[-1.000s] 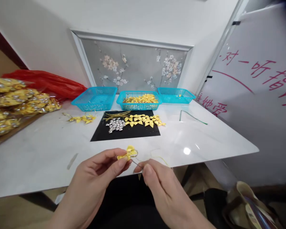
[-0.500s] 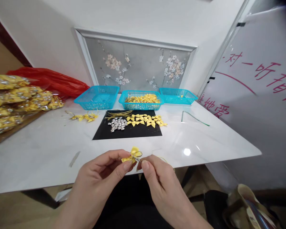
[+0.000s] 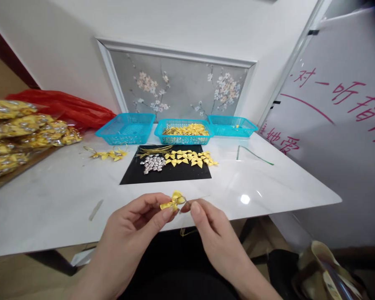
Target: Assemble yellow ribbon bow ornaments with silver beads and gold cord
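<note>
One small yellow flower-shaped piece [image 3: 174, 202], petals spread, sat pinched in the left hand [image 3: 136, 225]. One thin, dull-coloured strand [image 3: 186, 201] curved beside it, held in the right hand [image 3: 213, 227].

Your flower [image 3: 176, 195] is showing yellow; your mat [image 3: 171, 177] is showing black, your beads [image 3: 153, 163] silver, your baskets [image 3: 184, 140] turquoise, while pink and white blossoms [image 3: 227, 86] are patterning the grey panel [image 3: 183, 79].

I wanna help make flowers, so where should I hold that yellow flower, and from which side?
I'd pinch the yellow flower lightly by its lower-left petal, coming from the left, like the left hand. That petal spreads out that way, while the thin cord loops out on the right, toward the right hand.
</note>
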`<action>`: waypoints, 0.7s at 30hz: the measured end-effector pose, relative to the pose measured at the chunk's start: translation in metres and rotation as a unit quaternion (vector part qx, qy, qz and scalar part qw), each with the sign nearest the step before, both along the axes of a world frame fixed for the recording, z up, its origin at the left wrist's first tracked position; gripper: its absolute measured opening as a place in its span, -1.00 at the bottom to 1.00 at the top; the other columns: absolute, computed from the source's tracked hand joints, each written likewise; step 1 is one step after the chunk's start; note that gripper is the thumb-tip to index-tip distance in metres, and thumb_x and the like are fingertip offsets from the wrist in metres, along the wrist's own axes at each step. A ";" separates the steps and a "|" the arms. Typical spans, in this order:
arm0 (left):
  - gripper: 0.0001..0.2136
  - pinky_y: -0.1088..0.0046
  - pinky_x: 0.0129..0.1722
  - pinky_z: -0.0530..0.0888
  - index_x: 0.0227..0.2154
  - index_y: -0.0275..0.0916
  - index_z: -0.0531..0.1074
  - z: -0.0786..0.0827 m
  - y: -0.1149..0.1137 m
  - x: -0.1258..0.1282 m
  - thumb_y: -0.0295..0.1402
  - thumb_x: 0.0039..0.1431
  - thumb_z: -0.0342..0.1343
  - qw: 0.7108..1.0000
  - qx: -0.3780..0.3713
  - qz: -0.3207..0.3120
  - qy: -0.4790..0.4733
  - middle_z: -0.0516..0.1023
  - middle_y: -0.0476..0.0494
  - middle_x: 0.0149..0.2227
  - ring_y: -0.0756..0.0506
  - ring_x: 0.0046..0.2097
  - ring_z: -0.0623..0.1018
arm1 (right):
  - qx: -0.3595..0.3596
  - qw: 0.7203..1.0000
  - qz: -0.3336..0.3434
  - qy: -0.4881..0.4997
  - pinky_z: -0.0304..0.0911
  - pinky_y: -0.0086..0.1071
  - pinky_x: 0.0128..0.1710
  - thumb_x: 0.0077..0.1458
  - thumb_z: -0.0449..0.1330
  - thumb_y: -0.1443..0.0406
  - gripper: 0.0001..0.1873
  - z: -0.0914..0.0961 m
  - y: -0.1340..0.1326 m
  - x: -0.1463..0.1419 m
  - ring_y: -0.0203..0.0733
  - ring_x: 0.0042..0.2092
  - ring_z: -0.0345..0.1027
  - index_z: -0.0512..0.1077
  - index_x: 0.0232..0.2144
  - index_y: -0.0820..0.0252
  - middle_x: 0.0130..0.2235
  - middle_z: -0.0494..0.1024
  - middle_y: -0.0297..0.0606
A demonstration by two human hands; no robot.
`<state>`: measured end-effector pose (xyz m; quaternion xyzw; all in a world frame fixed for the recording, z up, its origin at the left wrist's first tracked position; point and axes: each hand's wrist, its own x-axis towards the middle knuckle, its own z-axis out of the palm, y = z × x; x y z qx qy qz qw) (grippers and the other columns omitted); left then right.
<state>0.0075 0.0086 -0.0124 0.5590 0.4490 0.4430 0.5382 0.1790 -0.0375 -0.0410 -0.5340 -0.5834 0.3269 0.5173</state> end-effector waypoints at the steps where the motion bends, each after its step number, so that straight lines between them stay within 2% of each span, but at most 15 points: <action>1: -0.76 0.52 -0.14 0.61 -0.26 -0.09 0.68 0.000 0.001 -0.001 -0.15 0.04 0.49 1.000 -0.003 0.009 0.003 0.77 -0.03 -0.26 -0.12 -0.19 0.69 | 0.012 0.999 -0.030 -0.034 0.34 -0.37 -0.21 0.50 -0.08 0.05 -0.55 -0.002 0.004 0.007 -0.18 -0.24 0.46 0.52 -0.12 0.14 -0.25 0.60 -0.27; 3: -0.73 0.51 -0.17 0.61 -0.24 -0.09 0.66 0.000 0.002 -0.003 -0.13 0.03 0.49 1.000 0.005 0.021 0.016 0.76 -0.04 -0.26 -0.12 -0.21 0.68 | 0.028 0.980 -0.137 -0.141 0.39 -0.30 -0.07 0.47 -0.07 0.09 -0.58 -0.008 0.016 0.028 -0.09 -0.09 0.50 0.52 0.00 0.13 -0.12 0.63 -0.18; 4: -0.74 0.51 -0.18 0.61 -0.25 -0.08 0.66 0.000 0.003 -0.004 -0.13 0.04 0.49 0.999 0.018 0.018 0.027 0.75 -0.05 -0.26 -0.12 -0.22 0.68 | 0.018 0.971 -0.176 -0.163 0.38 -0.23 0.00 0.45 -0.04 0.14 -0.61 -0.013 0.023 0.042 -0.03 -0.02 0.48 0.52 0.03 0.17 -0.05 0.61 -0.10; 6: -0.78 0.52 -0.20 0.59 -0.27 -0.07 0.66 0.002 0.005 -0.007 -0.13 0.07 0.46 0.997 0.051 -0.004 0.055 0.74 -0.06 -0.24 -0.13 -0.21 0.67 | -0.008 0.953 -0.231 -0.194 0.34 -0.11 0.02 0.37 -0.02 0.28 -0.64 -0.024 0.037 0.072 0.08 -0.01 0.45 0.52 0.00 0.26 -0.04 0.57 0.04; 9: -0.84 0.54 -0.27 0.56 -0.28 -0.05 0.67 0.007 0.008 -0.010 -0.13 0.14 0.39 0.990 0.088 -0.036 0.106 0.72 -0.06 -0.29 -0.13 -0.26 0.64 | -0.044 0.932 -0.272 -0.234 0.28 0.00 0.05 0.25 0.04 0.41 -0.72 -0.038 0.054 0.109 0.19 0.03 0.40 0.57 -0.19 0.27 -0.12 0.53 0.08; 12: -0.84 0.54 -0.40 0.51 -0.28 -0.05 0.68 0.012 0.009 -0.008 -0.12 0.19 0.34 0.985 0.100 -0.060 0.131 0.68 -0.06 -0.37 -0.10 -0.37 0.58 | -0.047 0.928 -0.277 -0.246 0.22 0.06 0.12 0.25 0.07 0.41 -0.75 -0.039 0.055 0.116 0.26 0.17 0.29 0.57 -0.26 0.23 -0.08 0.52 0.09; 14: -0.84 0.52 -0.41 0.51 -0.30 -0.06 0.68 0.017 0.009 -0.004 -0.13 0.19 0.32 0.984 0.097 -0.075 0.130 0.68 -0.08 -0.38 -0.12 -0.38 0.59 | -0.031 0.939 -0.251 -0.234 0.25 0.05 0.12 0.29 0.07 0.35 -0.75 -0.031 0.045 0.101 0.24 0.21 0.27 0.56 -0.16 0.21 0.04 0.51 0.10; 15: -0.85 0.50 -0.40 0.53 -0.32 -0.06 0.68 0.019 0.008 -0.002 -0.14 0.18 0.32 0.984 0.099 -0.081 0.128 0.69 -0.09 -0.38 -0.14 -0.37 0.60 | -0.019 0.948 -0.225 -0.223 0.30 0.00 0.09 0.32 0.07 0.30 -0.73 -0.024 0.037 0.090 0.18 0.18 0.32 0.55 -0.09 0.19 0.07 0.51 0.07; 17: -0.88 0.47 -0.36 0.56 -0.36 -0.07 0.68 0.022 0.006 0.004 -0.19 0.17 0.31 0.982 0.112 -0.081 0.130 0.70 -0.11 -0.39 -0.17 -0.35 0.64 | 0.007 0.971 -0.139 -0.197 0.41 -0.23 -0.02 0.39 0.06 0.14 -0.69 -0.006 0.020 0.064 -0.05 0.02 0.48 0.50 0.02 0.09 0.01 0.58 -0.12; 19: -0.90 0.48 -0.36 0.57 -0.38 -0.07 0.69 0.024 0.003 0.009 -0.25 0.18 0.28 0.977 0.148 -0.072 0.134 0.70 -0.11 -0.38 -0.17 -0.35 0.66 | 0.034 0.991 -0.018 -0.125 0.42 -0.37 -0.17 0.39 0.08 0.11 -0.71 0.013 0.007 0.041 -0.15 -0.11 0.51 0.47 0.00 0.09 -0.08 0.60 -0.21; 21: -0.87 0.51 -0.36 0.58 -0.38 -0.05 0.70 0.022 0.001 0.012 -0.31 0.21 0.25 0.968 0.193 -0.062 0.147 0.70 -0.10 -0.36 -0.16 -0.33 0.67 | 0.053 0.994 0.020 -0.097 0.34 -0.43 -0.28 0.35 0.15 0.18 -0.82 0.026 0.001 0.025 -0.21 -0.22 0.47 0.48 -0.13 0.12 -0.20 0.59 -0.27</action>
